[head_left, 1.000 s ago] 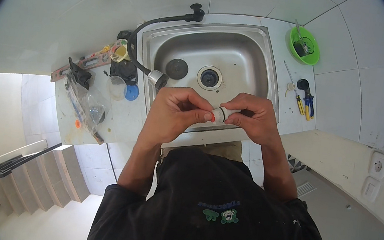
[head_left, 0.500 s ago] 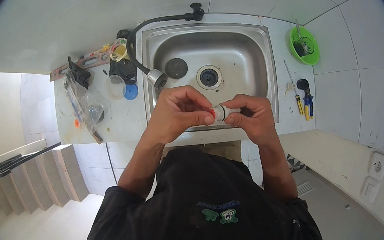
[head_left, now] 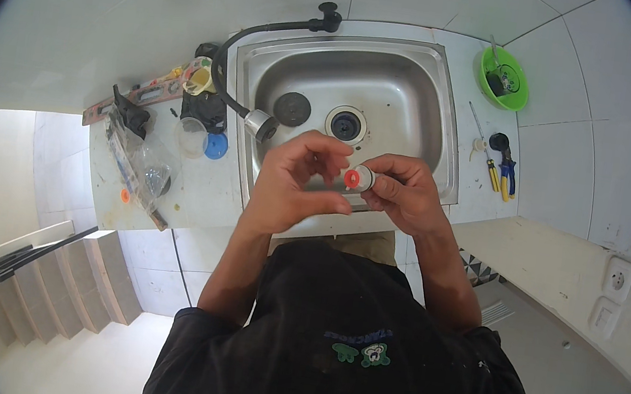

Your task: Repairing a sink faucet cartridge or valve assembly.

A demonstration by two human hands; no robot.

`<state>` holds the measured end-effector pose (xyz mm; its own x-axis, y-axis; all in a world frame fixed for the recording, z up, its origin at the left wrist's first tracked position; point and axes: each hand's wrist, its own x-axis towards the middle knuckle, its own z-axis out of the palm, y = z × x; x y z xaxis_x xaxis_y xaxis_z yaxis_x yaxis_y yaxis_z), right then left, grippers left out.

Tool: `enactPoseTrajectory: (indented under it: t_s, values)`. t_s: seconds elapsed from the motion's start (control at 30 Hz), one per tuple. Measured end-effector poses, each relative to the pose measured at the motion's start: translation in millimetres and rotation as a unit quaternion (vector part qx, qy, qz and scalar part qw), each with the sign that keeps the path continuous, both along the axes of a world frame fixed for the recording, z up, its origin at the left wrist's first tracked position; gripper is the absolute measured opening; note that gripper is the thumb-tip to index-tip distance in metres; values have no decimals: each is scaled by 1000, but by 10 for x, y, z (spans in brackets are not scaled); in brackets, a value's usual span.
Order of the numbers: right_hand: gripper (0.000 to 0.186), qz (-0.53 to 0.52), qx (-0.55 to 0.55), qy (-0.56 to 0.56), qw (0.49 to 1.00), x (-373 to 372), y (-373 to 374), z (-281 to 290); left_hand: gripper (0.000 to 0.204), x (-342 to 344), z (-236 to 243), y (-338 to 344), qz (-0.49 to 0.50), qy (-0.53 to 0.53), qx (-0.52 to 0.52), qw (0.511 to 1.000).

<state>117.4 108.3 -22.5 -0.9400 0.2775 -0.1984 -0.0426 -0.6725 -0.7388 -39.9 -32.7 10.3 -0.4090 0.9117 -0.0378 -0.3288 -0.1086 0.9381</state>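
Over the front of the steel sink (head_left: 415,106), my right hand (head_left: 404,193) grips a small white cylindrical fitting (head_left: 362,179) with a red insert, its red end turned up and leftward. Just left of the fitting, my left hand (head_left: 302,179) is open, thumb and fingers apart, not visibly holding anything. In the basin lie a round black disc (head_left: 292,109) and the drain (head_left: 346,125). A black flexible spout (head_left: 226,58) curves down along the sink's left side to a silver-and-black head (head_left: 260,124) above my left hand.
Left counter: clear bag (head_left: 149,159), blue lid (head_left: 215,146), clear container (head_left: 192,137), spirit level (head_left: 95,114), yellow cup (head_left: 197,82), black cloths. Right: green bowl (head_left: 512,95), screwdriver (head_left: 473,118), pliers (head_left: 505,170). An outlet (head_left: 618,277) is on the right; steps (head_left: 82,278) lie lower left.
My left fingers have let go of the fitting and spread apart, moving up slightly. The fitting, still in my right hand, has tilted so its red end faces more toward the camera.
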Motion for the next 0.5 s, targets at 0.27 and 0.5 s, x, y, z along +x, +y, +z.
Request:
enactPoseTrajectory:
  t_s: [0.27, 0.5]
  values:
    - [24, -24, -69, -9, 997, -18, -110, 24, 38, 167, -215, 4, 97, 217, 111, 965]
    - [20, 11, 18, -47, 999, 49, -121, 177, 28, 240, -285, -2, 141, 67, 182, 971]
